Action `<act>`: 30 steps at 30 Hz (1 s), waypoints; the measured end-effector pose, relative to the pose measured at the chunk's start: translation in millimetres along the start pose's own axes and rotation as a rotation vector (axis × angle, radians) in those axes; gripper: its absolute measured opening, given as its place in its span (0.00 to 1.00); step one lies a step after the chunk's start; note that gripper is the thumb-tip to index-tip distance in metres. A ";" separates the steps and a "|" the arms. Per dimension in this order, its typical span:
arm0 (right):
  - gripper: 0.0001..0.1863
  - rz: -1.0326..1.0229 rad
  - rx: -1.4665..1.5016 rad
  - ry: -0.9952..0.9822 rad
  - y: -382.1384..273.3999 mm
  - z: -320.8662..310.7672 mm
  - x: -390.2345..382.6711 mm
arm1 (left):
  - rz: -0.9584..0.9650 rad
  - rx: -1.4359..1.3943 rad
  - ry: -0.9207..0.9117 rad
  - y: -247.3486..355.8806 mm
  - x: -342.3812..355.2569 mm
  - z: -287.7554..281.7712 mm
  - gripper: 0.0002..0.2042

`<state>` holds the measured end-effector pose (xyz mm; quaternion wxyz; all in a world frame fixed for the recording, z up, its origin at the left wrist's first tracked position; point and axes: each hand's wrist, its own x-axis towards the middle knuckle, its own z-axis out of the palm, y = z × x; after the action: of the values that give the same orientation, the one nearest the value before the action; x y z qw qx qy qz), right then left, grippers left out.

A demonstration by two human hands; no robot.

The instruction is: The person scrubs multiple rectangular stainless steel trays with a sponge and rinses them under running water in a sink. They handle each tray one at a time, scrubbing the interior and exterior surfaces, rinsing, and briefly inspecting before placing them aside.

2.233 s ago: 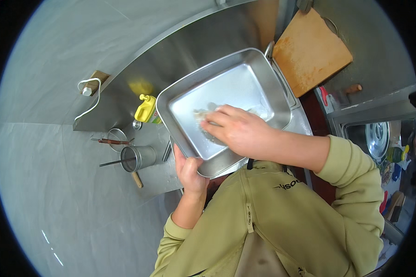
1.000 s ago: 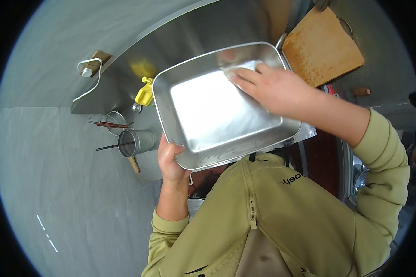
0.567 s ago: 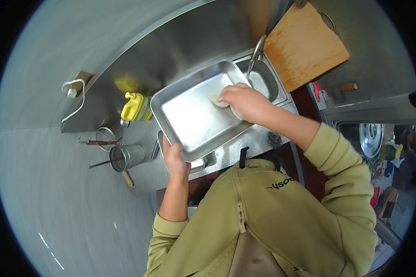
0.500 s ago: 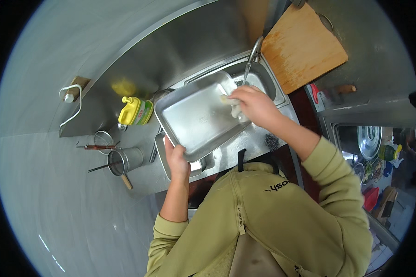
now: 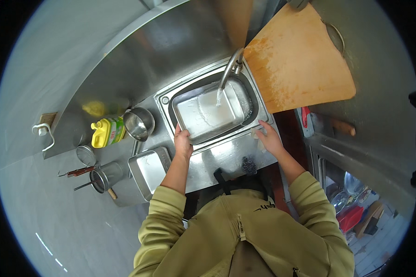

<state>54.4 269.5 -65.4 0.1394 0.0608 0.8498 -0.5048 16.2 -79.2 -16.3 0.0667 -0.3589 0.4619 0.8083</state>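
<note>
A rectangular stainless steel tray (image 5: 203, 111) sits tilted inside the sink (image 5: 167, 87). Water runs from the curved faucet (image 5: 231, 69) into it. My left hand (image 5: 183, 144) grips the tray's near left corner, fingers closed on the rim. On the counter at the sink's right front corner is my right hand (image 5: 270, 137), its fingers apart. A pale cloth (image 5: 254, 133) lies beside and partly under that hand, mostly hidden. Close by, a dark scouring pad (image 5: 249, 165) rests near the counter's front edge.
Left of the sink stand a metal bowl (image 5: 139, 124), a yellow jug (image 5: 107, 132), a second steel tray (image 5: 149, 171) and a metal cylinder-shaped pot (image 5: 106, 176). A large wooden cutting board (image 5: 300, 60) is at the right, with a knife (image 5: 330, 123) nearby.
The tray has gone from being held tilted above the counter down into the sink, under the running water. My right hand has left the tray and moved to the counter with the cloth.
</note>
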 end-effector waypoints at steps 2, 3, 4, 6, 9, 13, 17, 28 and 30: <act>0.32 0.200 0.458 -0.124 -10.9 -0.6 29.7 | -0.039 0.019 0.033 -9.5 13.5 0.1 0.30; 0.34 0.295 0.498 -0.165 -18.0 -0.9 45.4 | -0.054 0.028 0.052 -14.2 18.8 -0.6 0.28; 0.36 0.359 0.540 -0.204 -25.2 -0.4 60.6 | -0.070 0.027 0.070 -18.9 23.5 -0.8 0.25; 0.38 0.485 0.561 -0.271 -39.1 2.2 84.0 | -0.108 -0.007 0.059 -26.5 30.4 -1.8 0.25; 0.38 0.597 0.604 -0.362 -54.7 4.9 107.9 | -0.140 -0.054 0.049 -36.7 42.0 -0.6 0.24; 0.35 0.573 0.690 -0.379 -66.8 0.5 116.1 | -0.117 -0.082 -0.018 -51.0 59.0 3.0 0.20; 0.34 0.423 0.591 -0.235 -73.8 -9.1 111.1 | -0.112 -0.030 0.026 -68.9 75.3 14.5 0.17; 0.34 0.104 0.509 -0.035 -57.3 3.9 114.7 | -0.397 -0.156 0.109 -87.1 79.6 35.9 0.18; 0.29 0.206 0.735 0.005 -51.3 15.7 122.5 | -0.293 -0.136 0.095 -84.1 73.7 29.3 0.17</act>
<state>-72.2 226.4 -65.9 0.1561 0.1933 0.6020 -0.7589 -16.1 -24.9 -113.1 0.1377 -0.4639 0.3516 0.8014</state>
